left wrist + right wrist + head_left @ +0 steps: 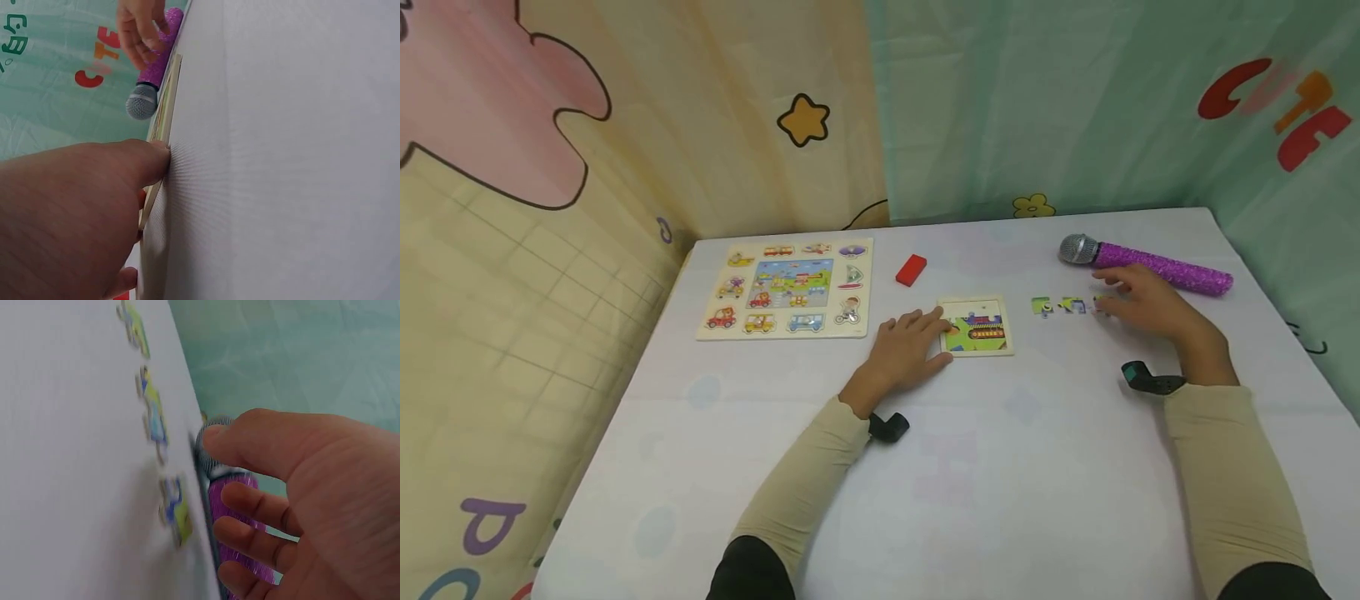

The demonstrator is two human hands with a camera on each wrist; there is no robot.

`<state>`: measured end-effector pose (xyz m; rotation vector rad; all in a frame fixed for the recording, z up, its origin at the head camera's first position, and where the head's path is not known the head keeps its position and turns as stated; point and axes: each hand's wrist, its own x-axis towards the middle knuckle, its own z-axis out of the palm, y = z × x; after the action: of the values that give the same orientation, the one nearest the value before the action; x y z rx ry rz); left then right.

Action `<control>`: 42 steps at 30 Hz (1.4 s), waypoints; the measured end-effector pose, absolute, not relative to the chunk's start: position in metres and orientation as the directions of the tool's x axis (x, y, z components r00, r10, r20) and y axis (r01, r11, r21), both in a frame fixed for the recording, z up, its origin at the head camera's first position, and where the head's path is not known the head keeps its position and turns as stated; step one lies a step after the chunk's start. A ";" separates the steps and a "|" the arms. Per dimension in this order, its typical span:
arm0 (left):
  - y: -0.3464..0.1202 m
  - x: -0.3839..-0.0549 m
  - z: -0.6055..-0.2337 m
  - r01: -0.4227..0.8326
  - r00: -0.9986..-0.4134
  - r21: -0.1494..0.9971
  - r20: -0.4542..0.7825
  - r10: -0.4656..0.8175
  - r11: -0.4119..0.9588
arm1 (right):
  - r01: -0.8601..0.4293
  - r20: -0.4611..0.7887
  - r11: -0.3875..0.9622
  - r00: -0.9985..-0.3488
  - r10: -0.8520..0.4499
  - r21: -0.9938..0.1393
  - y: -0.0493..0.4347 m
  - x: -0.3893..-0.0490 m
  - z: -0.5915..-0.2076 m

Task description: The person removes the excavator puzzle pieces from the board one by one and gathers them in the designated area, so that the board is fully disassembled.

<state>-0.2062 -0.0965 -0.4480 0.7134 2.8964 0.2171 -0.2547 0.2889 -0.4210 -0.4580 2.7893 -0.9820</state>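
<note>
Right hand (1142, 302): fingers loosely parted, thumb well off the others, nothing held. Poised right of centre in the head view, next to the rightmost puzzle piece (1101, 305); contact hard to judge, as the fingers partly cover it there and the right wrist view is blurred.

Left hand (910, 346): fingers spread, laid at the left side of the small puzzle board (1008, 337); thumb at its lower left corner, against the edge in the left wrist view. Board lies flat at mid-frame, showing a tracked vehicle on green ground.

Two more pieces, the middle piece (1072, 305) and the left piece (1042, 307), lie in a row between board and right hand.

Just above the right hand, slanting down to the right: microphone (1183, 271), purple glittery handle, grey mesh head at the left end. Red block (912, 270) up and left of the small board. Further left, upper left of the surface (985, 467): large puzzle board (866, 292), vehicles set around a central scene.

Sleeves tan, a black wrist device (888, 427) at the left cuff. Surface white; printed curtain (1075, 108) behind, yellow left, green right.
</note>
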 end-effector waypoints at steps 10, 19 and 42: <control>-0.095 -0.208 -0.445 0.454 -0.873 0.151 -0.121 0.473 0.878 | -0.468 -0.088 0.672 -0.781 -0.618 -0.574 0.148 -0.258 -0.410; -0.092 -0.204 -0.448 0.420 -0.884 0.187 -0.138 0.447 0.888 | -0.481 -0.170 0.795 -0.806 -0.567 -0.370 0.102 -0.257 -0.413; -0.097 -0.205 -0.447 0.412 -0.891 0.165 -0.132 0.434 0.896 | -0.464 -0.123 0.690 -0.775 -0.620 -0.556 0.104 -0.261 -0.422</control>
<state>-0.2052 -0.0969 -0.4471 0.6516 2.8962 0.1983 -0.2608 0.1040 -0.4225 -0.8579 2.6003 -0.7359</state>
